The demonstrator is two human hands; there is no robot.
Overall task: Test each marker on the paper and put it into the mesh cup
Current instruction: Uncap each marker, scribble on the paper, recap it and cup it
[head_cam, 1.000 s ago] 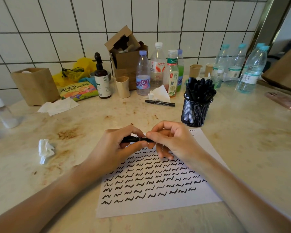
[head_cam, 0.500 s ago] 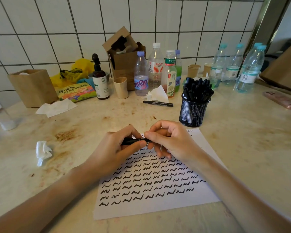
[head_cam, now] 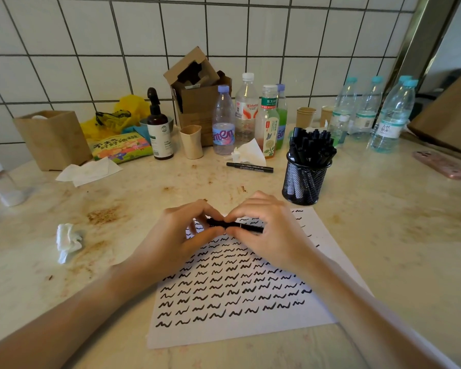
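Above the paper (head_cam: 232,310), nearly filled with squiggles: marker (head_cam: 234,225) pinched at both ends by left hand (head_cam: 171,243) and right hand (head_cam: 272,235). Mesh cup (head_cam: 305,182) packed full; one loose marker (head_cam: 249,167) left on worktop (head_cam: 383,235).

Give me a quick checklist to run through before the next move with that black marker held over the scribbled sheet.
1. Grip: left hand and right hand both pinch the black marker: ok.
2. Cap on or off: hidden by fingers: cannot tell.
3. White paper sheet lies flat under the hands, with a bare strip at its near edge: ok.
4. Black mesh cup stands upright beyond the paper: ok.
5. Room in the cup: packed with markers: cannot tell.
6. Loose black marker on the stained counter still waits: not ok.
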